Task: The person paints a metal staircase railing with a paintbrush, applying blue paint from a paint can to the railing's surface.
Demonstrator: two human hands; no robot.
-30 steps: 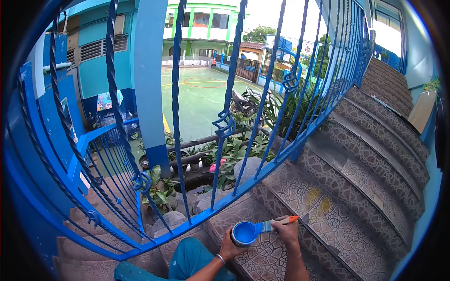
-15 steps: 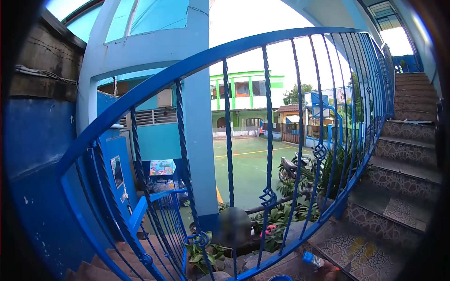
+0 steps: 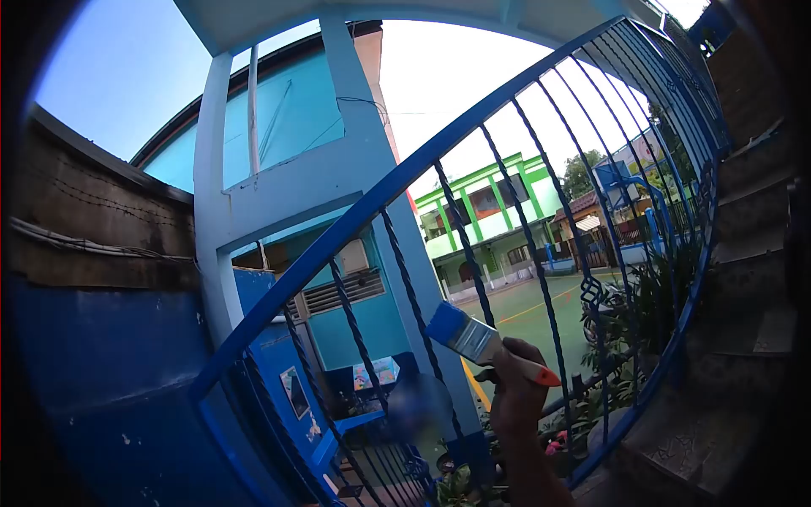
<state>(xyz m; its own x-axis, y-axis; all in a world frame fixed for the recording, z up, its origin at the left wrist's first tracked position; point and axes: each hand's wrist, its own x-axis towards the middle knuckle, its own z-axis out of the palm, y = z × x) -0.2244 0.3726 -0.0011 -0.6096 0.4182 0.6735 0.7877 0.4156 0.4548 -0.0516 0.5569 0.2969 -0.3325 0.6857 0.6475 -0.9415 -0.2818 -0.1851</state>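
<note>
My right hand is raised in front of the railing, its fingers closed round a flat paintbrush. Blue paint covers the bristles, which point up and to the left. A metal band sits below them, and the handle's red end sticks out to the right of my fingers. Nearest to the brush are the twisted upright bars of the blue railing, overlapped by it in this view. Above them the handrail slants up to the right. My left hand is out of view.
Steps climb along the right side. A blue-painted wall stands at the left, beside a light blue pillar. Beyond the bars lie a green court and leafy plants. A blurred patch sits low in the middle.
My right hand has risen from the bottom edge with the paintbrush, up in front of the bars. The view has tilted and turned; the blue round rim at the bottom is out of sight.
</note>
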